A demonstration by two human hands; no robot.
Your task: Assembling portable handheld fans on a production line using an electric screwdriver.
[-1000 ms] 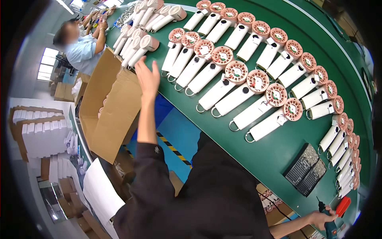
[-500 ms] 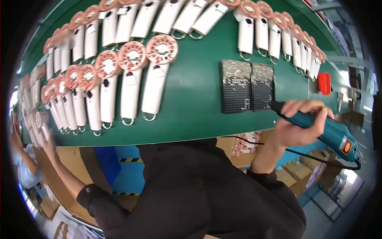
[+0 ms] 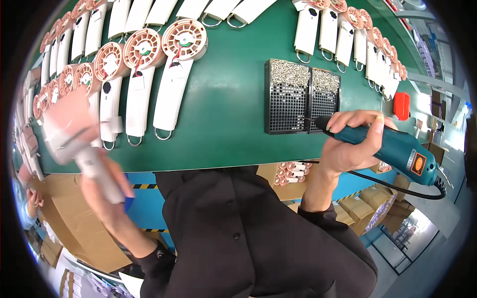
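Note:
My left hand [image 3: 107, 188] is closed around the white handle of a handheld fan [image 3: 94, 169]. Motion blurs this fan; its pinkish round head points up and left over the table edge. My right hand [image 3: 350, 144] grips a teal electric screwdriver [image 3: 405, 151] lying nearly level, its black nose to the left. The thin bit reaches over a black screw tray [image 3: 293, 111], but I cannot tell whether it touches a screw. Small silvery screws heap in the far part of both halves of the tray. Further fans [image 3: 171, 104] lie left of the tray, heads open, wires showing.
Rows of white and pink fans [image 3: 308, 32] line the far side of the green table [image 3: 228, 109]. At the right stands a red bin [image 3: 401, 106]. The black cord [image 3: 392, 188] hangs beside cardboard boxes [image 3: 357, 203]. Another person's hand [image 3: 34, 197] shows at far left.
My left hand has come from the far left toward me, now bringing a fan. The screwdriver has shifted slightly left, its bit further over the tray. The whole view has also shifted.

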